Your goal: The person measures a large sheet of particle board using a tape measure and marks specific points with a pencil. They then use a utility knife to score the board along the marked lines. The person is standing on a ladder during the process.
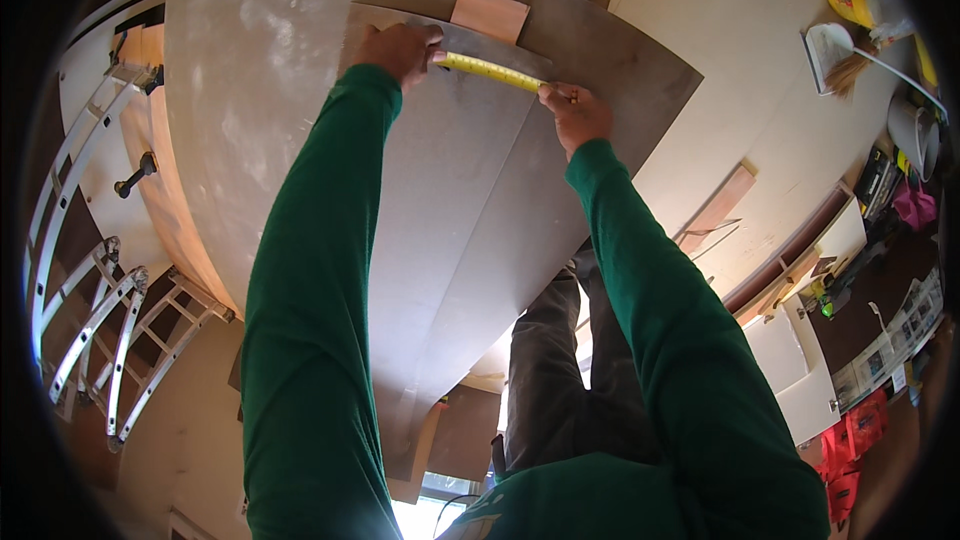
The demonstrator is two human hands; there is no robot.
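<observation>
Stretched between my two hands is the yellow blade of a tape measure [490, 71], lying across a grey-brown sheet [440, 190]. My left hand [398, 52] is closed around the blade's left end. At the right end my right hand [578, 116] pinches the blade between thumb and fingers. The tape's case does not show, so I cannot tell which hand has it. A seam or overlapping edge runs lengthwise down the sheet under my hands. Just beyond the blade lies a small pinkish-brown rectangular piece [489, 15].
Folded metal ladders [100, 340] stand at the left, near a dark clamp [135, 175]. On the right are a dustpan [828, 57], a yellow tub [848, 0], a wooden strip [715, 208], a white panel [790, 365] and red bags [848, 450]. My legs [560, 380] are close below the sheet.
</observation>
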